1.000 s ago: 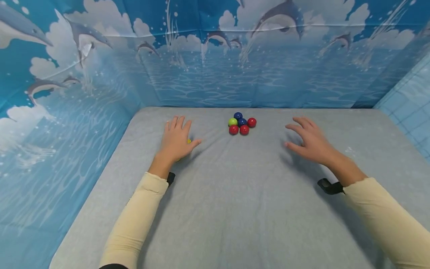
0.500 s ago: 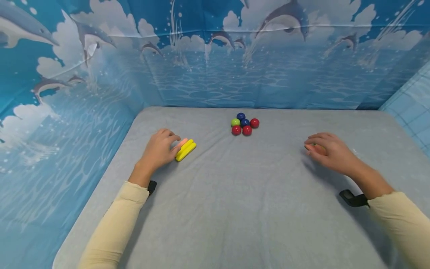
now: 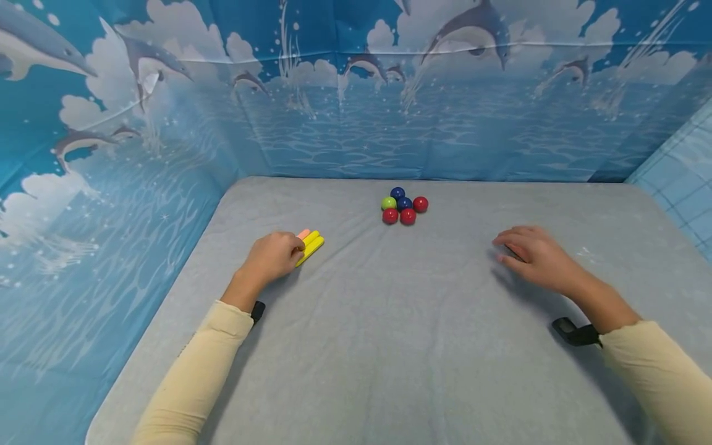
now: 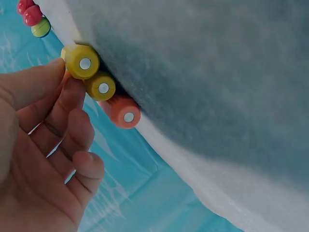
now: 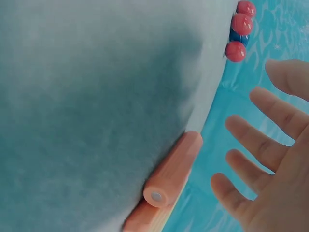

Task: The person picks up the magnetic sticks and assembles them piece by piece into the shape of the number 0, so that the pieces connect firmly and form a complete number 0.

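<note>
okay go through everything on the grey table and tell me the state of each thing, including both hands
Left hand: fingers curled, touching the yellow sticks, no clear grip.
Yellow sticks: two, lying flat side by side.
Left orange stick: lying flat against the yellow ones.
Right hand: open, fingers spread above its sticks.
Right orange sticks: lying flat, not held.
Balls: six, clustered together, at rest.
Table: grey cloth, slightly wrinkled.

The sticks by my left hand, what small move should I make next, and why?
Probably curl the left hand round the three sticks. The two yellow ones and the orange one lie side by side on the grey cloth, right at the fingertips, which touch or nearly touch the nearest yellow one but do not yet wrap it. The right hand hovers open over its own orange stick.
</note>
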`<action>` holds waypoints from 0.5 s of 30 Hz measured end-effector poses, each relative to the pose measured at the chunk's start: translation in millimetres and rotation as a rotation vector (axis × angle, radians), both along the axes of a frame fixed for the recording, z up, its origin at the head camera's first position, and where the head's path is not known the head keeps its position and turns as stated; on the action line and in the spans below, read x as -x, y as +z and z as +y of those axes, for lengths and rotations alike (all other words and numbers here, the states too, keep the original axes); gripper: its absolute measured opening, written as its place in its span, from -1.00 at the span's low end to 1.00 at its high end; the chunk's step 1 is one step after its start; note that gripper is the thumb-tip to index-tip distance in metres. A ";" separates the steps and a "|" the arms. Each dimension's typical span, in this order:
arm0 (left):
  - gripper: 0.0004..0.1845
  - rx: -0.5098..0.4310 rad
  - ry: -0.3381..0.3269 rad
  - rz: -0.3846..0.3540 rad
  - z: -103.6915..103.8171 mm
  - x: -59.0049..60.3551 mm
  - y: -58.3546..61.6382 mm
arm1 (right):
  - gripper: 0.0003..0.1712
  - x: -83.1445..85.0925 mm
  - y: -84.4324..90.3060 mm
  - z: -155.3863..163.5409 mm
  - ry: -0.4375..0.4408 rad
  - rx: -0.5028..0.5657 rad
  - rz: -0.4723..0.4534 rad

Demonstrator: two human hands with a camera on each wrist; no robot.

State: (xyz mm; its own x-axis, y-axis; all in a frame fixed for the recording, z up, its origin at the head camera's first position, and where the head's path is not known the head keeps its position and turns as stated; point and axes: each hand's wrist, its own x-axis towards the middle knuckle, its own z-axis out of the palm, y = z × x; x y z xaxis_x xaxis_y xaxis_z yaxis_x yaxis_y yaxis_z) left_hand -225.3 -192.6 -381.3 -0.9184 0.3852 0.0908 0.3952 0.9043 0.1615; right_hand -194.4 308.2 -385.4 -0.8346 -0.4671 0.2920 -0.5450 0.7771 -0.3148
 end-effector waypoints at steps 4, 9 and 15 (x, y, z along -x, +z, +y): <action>-0.89 0.011 0.009 0.000 1.5 -1.8 -0.4 | -0.67 -2.5 -2.1 -2.8 0.007 -0.023 -0.023; -0.77 0.069 0.036 -0.007 4.9 -1.1 -1.3 | -0.67 -4.2 -2.2 -4.7 -0.010 -0.009 -0.053; -0.79 0.132 0.045 0.018 10.5 -0.3 -2.6 | -0.66 -3.4 -3.5 -6.4 -0.009 -0.022 -0.067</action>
